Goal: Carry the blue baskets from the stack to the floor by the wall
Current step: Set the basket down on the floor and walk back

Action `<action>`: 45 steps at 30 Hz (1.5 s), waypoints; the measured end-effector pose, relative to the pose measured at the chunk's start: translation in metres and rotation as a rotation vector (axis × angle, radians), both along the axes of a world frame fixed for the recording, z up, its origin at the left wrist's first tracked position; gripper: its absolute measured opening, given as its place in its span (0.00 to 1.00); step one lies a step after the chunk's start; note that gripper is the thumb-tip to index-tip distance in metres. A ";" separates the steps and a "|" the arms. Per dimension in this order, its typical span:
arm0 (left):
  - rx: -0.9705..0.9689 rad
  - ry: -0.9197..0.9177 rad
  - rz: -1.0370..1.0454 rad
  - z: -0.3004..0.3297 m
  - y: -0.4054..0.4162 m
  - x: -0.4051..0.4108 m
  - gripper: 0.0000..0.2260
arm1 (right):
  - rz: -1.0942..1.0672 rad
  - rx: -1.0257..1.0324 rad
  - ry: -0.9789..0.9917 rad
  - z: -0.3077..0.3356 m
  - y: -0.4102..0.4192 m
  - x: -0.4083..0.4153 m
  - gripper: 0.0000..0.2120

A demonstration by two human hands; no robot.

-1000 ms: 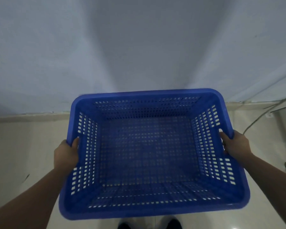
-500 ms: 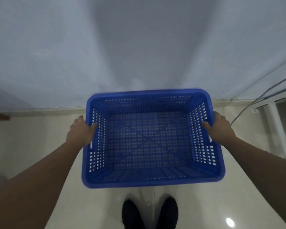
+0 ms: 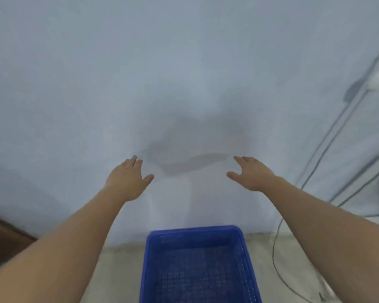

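A blue perforated basket [image 3: 197,267] sits on the pale floor with its far rim against the foot of the light blue wall, at the bottom centre of the view. It holds nothing. My left hand [image 3: 127,180] and my right hand [image 3: 253,173] are both raised well above the basket, fingers spread and straight, holding nothing. Each hand is apart from the basket. The stack of baskets is out of view.
The light blue wall [image 3: 184,73] fills most of the view. A dark cable [image 3: 276,256] runs down the wall and across the floor to the right of the basket. A brown wooden piece [image 3: 4,235] shows at the left edge.
Both hands let go of the basket's side walls and rose with fingers spread. The basket went down to the floor by the wall. The view tilted upward.
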State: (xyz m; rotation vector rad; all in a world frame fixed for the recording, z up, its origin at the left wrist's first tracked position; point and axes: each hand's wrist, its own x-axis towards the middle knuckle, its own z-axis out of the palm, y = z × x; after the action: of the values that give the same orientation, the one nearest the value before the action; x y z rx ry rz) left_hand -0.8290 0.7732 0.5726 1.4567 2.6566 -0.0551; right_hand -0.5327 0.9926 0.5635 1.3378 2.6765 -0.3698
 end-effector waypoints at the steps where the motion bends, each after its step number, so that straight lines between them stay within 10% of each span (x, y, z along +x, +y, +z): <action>1: 0.043 0.021 -0.019 0.040 0.002 0.004 0.34 | 0.004 0.031 0.024 0.040 -0.002 0.000 0.39; 14: 0.372 0.190 -0.154 0.322 0.009 0.078 0.36 | -0.014 0.395 0.201 0.343 -0.046 0.031 0.38; 30: 0.409 0.073 -0.809 0.333 0.125 0.226 0.35 | -0.616 0.461 0.053 0.363 -0.131 0.218 0.39; 45: 0.471 -0.161 -1.595 0.330 -0.057 0.532 0.35 | -1.525 0.462 -0.161 0.343 -0.542 0.423 0.38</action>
State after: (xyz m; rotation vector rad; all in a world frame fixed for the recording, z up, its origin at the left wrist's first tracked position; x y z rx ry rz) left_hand -0.2970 0.7164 0.9027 3.0243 0.7837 0.5255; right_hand -0.1094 0.4502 0.9063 3.0738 1.0991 0.2856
